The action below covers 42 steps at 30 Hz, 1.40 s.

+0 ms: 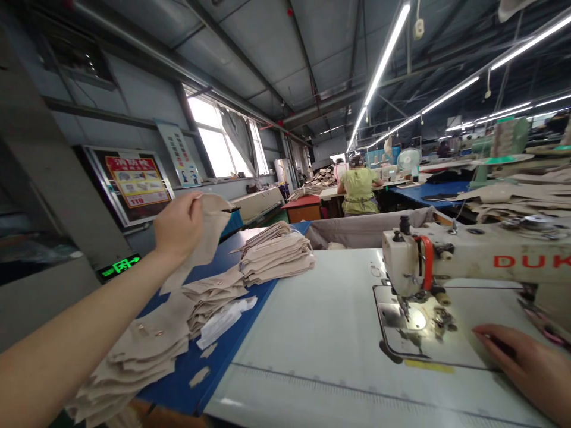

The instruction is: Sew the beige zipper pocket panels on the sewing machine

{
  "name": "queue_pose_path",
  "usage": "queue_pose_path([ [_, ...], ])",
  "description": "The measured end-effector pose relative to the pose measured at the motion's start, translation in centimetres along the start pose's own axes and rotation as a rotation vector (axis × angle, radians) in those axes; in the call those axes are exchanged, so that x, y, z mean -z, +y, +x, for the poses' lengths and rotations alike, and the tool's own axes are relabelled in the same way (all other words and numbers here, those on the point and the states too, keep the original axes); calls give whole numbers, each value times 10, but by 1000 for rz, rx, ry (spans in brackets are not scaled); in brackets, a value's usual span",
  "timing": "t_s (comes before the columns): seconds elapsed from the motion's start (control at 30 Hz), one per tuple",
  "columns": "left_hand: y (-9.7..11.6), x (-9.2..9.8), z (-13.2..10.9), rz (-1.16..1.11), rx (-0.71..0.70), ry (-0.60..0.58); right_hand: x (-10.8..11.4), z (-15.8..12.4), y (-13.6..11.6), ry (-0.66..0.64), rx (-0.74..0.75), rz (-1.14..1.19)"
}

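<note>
My left hand point(178, 226) is raised over the left side of the table, its fingers closed in a pinch on a beige fabric piece point(209, 235) that hangs down from it. Beneath and around it lie stacks of beige fabric pieces: one pile point(147, 339) at the near left, a smaller one point(216, 291) beyond, and a thick bundle point(276, 255) farther back. At the right, my right hand point(521, 362) rests on the table beside the sewing machine point(468, 255), right of its needle plate. Its fingers are curled together; what they hold, if anything, is hidden.
The white tabletop point(289, 333) carries a printed ruler line and meets a blue surface point(178, 380). A white strip point(227, 321) and fabric scraps lie by the stacks. Behind the table is a grey cloth-lined bin point(357, 229). A co-worker point(360, 189) sits farther back.
</note>
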<state>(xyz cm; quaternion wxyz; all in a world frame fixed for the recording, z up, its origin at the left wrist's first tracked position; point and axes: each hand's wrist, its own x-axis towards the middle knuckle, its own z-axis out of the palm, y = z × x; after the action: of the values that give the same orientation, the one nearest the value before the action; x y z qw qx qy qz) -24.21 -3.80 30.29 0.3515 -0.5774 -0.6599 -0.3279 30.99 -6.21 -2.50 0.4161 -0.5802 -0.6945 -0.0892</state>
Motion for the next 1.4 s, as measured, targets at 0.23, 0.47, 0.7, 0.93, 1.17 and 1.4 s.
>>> queue_pose_path([
  [0.23,111,-29,-141,-165,-822,-460,19,9,-33,-135,-52,36],
  [0.47,202,-59,-269,-331,-1008,-630,24,14,-43,-214,-95,-5],
  [0.7,187,-67,-248,-574,-785,-672,23,13,-42,-239,-76,-15],
  [0.93,184,-86,-245,-489,-721,-1028,22,13,-44,-187,23,-6],
  [1.17,208,-92,-238,-526,-697,-1109,35,9,-69,-158,271,-8],
  [1.4,205,-76,-240,-563,-710,-1040,24,-2,-143,-302,622,203],
])
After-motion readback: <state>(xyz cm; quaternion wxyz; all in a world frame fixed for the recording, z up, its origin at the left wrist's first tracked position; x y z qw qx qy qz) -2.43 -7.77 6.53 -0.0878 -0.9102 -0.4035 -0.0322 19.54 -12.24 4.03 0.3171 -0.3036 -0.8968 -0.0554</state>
